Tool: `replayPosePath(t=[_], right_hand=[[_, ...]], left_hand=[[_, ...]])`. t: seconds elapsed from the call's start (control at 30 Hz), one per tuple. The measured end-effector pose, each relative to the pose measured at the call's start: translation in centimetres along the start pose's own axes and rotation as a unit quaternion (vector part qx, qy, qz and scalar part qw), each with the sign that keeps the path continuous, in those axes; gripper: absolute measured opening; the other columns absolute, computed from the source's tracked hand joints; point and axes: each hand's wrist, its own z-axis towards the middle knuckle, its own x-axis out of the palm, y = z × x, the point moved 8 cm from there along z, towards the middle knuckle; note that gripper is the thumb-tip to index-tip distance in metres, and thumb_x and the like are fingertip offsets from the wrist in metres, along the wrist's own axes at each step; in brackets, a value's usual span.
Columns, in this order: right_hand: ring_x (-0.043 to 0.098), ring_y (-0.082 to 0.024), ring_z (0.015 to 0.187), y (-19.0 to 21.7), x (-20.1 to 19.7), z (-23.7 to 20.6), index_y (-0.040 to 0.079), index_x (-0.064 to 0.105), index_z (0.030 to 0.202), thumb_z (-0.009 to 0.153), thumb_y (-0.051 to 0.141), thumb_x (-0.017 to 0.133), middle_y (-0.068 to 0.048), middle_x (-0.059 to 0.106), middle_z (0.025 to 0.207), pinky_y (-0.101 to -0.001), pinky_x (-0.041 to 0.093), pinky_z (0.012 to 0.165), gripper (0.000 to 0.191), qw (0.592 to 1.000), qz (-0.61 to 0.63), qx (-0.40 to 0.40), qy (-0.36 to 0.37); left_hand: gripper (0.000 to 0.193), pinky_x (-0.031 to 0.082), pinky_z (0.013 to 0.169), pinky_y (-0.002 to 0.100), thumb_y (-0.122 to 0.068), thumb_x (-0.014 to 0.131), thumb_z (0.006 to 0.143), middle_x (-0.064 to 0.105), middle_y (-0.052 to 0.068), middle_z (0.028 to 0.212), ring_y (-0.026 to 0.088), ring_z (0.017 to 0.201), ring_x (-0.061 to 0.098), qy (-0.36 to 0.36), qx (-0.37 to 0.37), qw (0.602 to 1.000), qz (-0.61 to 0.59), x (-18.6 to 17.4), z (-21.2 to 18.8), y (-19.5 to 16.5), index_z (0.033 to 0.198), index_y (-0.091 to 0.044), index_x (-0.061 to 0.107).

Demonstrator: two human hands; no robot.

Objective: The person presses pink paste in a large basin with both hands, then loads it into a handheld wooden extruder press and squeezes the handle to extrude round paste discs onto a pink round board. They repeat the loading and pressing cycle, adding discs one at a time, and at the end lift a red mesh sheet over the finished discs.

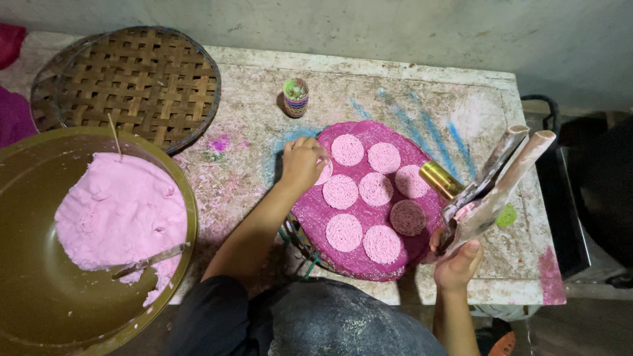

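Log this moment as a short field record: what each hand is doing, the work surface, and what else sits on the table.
left hand: fingers on a pale pink disc at the mat's left edge
right hand: grips a two-handled press tool with a brass cylinder
mat: round, magenta, holding pale pink discs and one darker disc
bowl: pink dough, left
woven tray: far left
small cup: behind mat

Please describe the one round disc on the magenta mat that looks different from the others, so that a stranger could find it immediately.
Start at the round magenta mat in the middle of the stained table. It carries pale pink lacy discs. Look at its right edge, near the right hand holding a wooden press: the darker brownish-mauve disc is the only one not pale pink.
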Motion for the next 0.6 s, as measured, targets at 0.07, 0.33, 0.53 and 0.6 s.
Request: replayPosePath(t=[0.07, 0.33, 0.53, 0.6], right_hand=[[0.051, -0.019, 0.065, 0.3, 0.0, -0.1, -0.005, 0.053, 0.126, 0.100, 0.077, 0.045, -0.011, 0.055, 0.088, -0.0314, 0.038, 0.055, 0.086, 1.000, -0.016, -0.009, 0.008], [0.054, -0.019, 0.068, 1.0, 0.7, -0.1, -0.005, 0.052, 0.127, 0.101, 0.075, 0.046, -0.012, 0.057, 0.092, -0.0318, 0.041, 0.057, 0.084, 1.000, -0.016, -0.008, 0.004], [0.054, -0.019, 0.068, 1.4, 1.1, -0.1, -0.005, 0.052, 0.127, 0.100, 0.076, 0.046, -0.012, 0.057, 0.090, -0.0325, 0.042, 0.058, 0.086, 0.999, -0.025, -0.025, 0.011], [0.054, -0.019, 0.069, 1.5, 0.9, -0.2, -0.006, 0.052, 0.127, 0.100, 0.076, 0.046, -0.012, 0.057, 0.091, -0.0325, 0.042, 0.058, 0.086, 0.999, -0.032, -0.030, 0.011]], left_hand=[[0.012, 0.038, 0.098, 0.048, -0.015, 0.072, 0.082, 0.065, 0.003, 0.106, 0.025, 0.112, 0.056, -0.003, 0.007, 1.000, 0.000, -0.4, -0.6, -0.1, 0.086, -0.023, 0.080], [0.037, 0.034, 0.103, 0.050, -0.012, 0.070, 0.075, 0.060, 0.007, 0.119, 0.030, 0.123, 0.049, 0.047, 0.036, 0.998, 0.034, 0.5, -3.4, -0.6, 0.109, -0.022, 0.080], [0.054, 0.031, 0.111, 0.049, -0.018, 0.075, 0.081, 0.057, 0.006, 0.135, 0.026, 0.132, 0.046, 0.054, -0.016, 0.998, 0.000, 0.8, -3.5, 1.2, 0.134, -0.027, 0.068], [0.080, 0.028, 0.109, 0.050, -0.025, 0.082, 0.072, 0.052, 0.009, 0.139, 0.029, 0.132, 0.042, 0.080, -0.051, 0.995, -0.038, 0.8, -3.4, 2.3, 0.147, -0.024, 0.053]])
